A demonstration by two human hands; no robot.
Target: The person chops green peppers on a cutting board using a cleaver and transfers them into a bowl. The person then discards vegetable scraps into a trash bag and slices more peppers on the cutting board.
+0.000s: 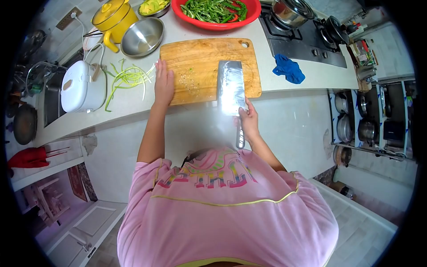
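My right hand grips a cleaver near the base of its broad, shiny blade. The dark handle hangs down below the hand, and the blade covers the right front of the wooden cutting board. Flat against the board's left edge lies my left hand, its fingers stretched out and holding nothing. Small pale bits are scattered on the wood. Just left of that hand, thin green stalks lie in a loose heap on the counter.
Behind the board stand a red basin of sliced green peppers and a steel bowl. A yellow pot and a white appliance are at left. To the right are a blue cloth and a gas stove with pots.
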